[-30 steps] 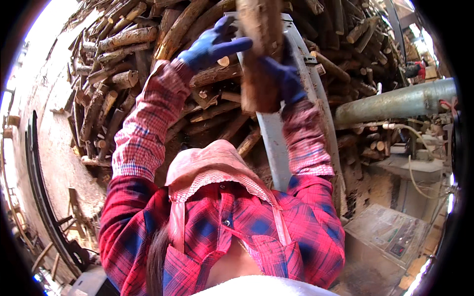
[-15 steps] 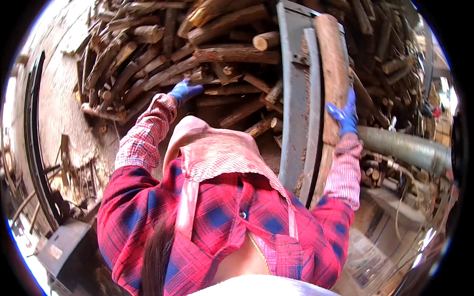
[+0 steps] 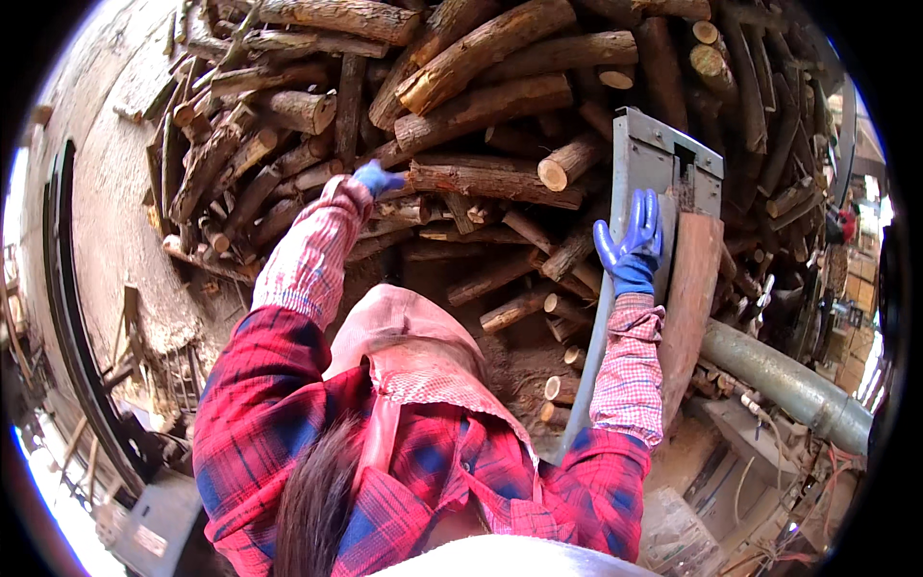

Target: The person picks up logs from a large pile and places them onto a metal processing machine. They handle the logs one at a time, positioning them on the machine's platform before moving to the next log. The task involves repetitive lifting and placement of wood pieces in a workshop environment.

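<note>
My right hand (image 3: 632, 242), in a blue glove, is open with fingers stretched out above the grey metal trough (image 3: 642, 159). Just right of it, a reddish-brown log (image 3: 692, 288) lies lengthwise in the trough; the hand holds nothing. Further left, my left hand (image 3: 377, 179), also blue-gloved, reaches to the heap of wood, thumb out to the right and fingers apart. It is nearest to the left end of a long rough-barked log (image 3: 495, 181); I cannot tell whether it touches it.
Cut logs (image 3: 486, 111) of several thicknesses are piled across the far side. At the right a grey-green pipe (image 3: 788, 380) runs towards the trough, above hoses and a metal frame. A dark upright rail (image 3: 72, 308) and a grey box (image 3: 159, 529) stand at the left.
My right hand has come off the log and now hovers over the trough to its left. The log sits nearer to me along the trough. The view has shifted, showing more of the pile.
</note>
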The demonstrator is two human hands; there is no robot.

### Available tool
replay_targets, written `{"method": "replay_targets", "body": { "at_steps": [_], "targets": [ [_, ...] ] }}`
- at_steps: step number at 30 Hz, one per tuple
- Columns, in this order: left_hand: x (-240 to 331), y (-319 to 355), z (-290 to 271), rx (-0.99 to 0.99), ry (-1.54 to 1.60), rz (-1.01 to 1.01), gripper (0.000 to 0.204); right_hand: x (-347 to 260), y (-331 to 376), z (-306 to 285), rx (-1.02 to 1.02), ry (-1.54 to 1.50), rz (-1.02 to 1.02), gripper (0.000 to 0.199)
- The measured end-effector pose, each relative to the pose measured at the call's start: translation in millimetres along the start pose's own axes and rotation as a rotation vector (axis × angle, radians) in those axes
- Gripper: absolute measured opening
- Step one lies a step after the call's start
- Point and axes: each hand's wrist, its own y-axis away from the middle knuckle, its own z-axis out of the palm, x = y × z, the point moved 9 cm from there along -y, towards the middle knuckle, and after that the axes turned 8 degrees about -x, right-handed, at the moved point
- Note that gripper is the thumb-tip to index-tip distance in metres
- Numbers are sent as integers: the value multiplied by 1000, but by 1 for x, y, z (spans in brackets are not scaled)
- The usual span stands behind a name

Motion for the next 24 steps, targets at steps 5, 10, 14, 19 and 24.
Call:
{"method": "replay_targets", "body": {
  "at_steps": [5, 10, 14, 19, 24],
  "targets": [
    [121, -87, -107, 167, 27, 123, 99, 3, -20, 39, -72, 71, 120, 82],
    [220, -161, -141, 361, -85, 424, 121, 8, -29, 39, -83, 49, 147, 81],
    [269, -147, -128, 254, -85, 271, 110, 11, -26, 45, -118, 66, 190, 79],
    [261, -170, -135, 166, -383, 157, 117, 10, -36, 45, -126, 55, 161, 78],
    [273, -116, -138, 211, -433, 147, 111, 13, -33, 48, -111, 29, 163, 76]
  ]
}}
